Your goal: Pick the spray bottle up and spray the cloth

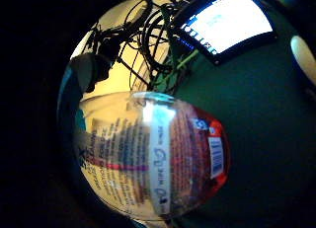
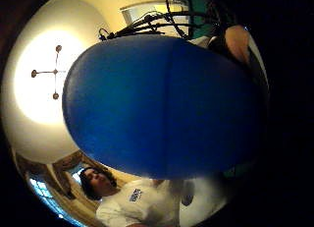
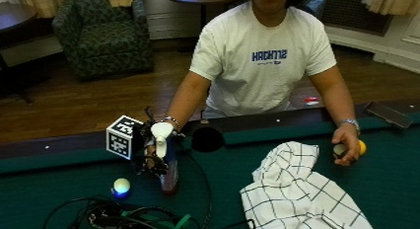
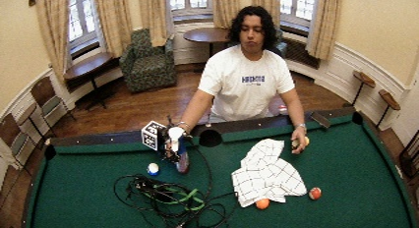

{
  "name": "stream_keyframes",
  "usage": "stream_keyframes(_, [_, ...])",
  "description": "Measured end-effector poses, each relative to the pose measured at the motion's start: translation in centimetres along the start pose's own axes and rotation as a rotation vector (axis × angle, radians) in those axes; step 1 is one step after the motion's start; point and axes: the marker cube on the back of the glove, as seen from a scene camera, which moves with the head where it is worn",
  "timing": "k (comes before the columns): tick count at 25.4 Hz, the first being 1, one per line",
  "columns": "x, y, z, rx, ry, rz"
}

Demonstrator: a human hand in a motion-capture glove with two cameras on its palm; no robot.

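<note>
A spray bottle (image 3: 165, 160) is held upright above the green pool table (image 3: 59, 189), its long axis vertical, white spray head at the top and dark, labelled body at the bottom, the base seen just over the felt beside the near rail. Which way the nozzle faces cannot be told from the outside view. The bottle is gripped by the gloved right hand (image 3: 152, 157), whose fingers are wrapped round the neck and upper body; the right forearm is stretched forward and down from the person's shoulder across the rail, wrist bent toward the bottle. In the little finger side palm view the bottle's clear, labelled body (image 1: 153, 159) fills much of the frame, with a red label edge and a barcode visible, green felt behind it. In the thumb side palm view a large blue rounded shape (image 2: 162, 106) is seen close to the palm, and what it is cannot be told. A white cloth with a black grid pattern (image 3: 295, 189) is spread crumpled on the felt, well apart from the bottle, on the side of the person's bare left hand (image 3: 346, 149), which rests on the table holding a yellow ball (image 3: 360, 147). A white and blue ball (image 3: 121, 186) lies on the felt near the bottle, and a tangle of black cables (image 3: 124, 216) lies on the felt beyond it. A corner pocket (image 3: 208, 139) is set in the rail just beside the bottle.
</note>
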Motion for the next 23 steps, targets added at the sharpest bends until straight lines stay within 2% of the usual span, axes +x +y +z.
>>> stream_keyframes(6, [-0.3,-1.0,0.9,0.062,0.065,0.012])
stream_keyframes(12, [-1.7,-1.4,2.4,0.059,0.071,-0.05])
stream_keyframes(19, [-8.2,-1.1,3.2,0.063,-0.046,-0.174])
stream_keyframes(23, [-13.5,-0.8,3.4,-0.001,-0.079,-0.217])
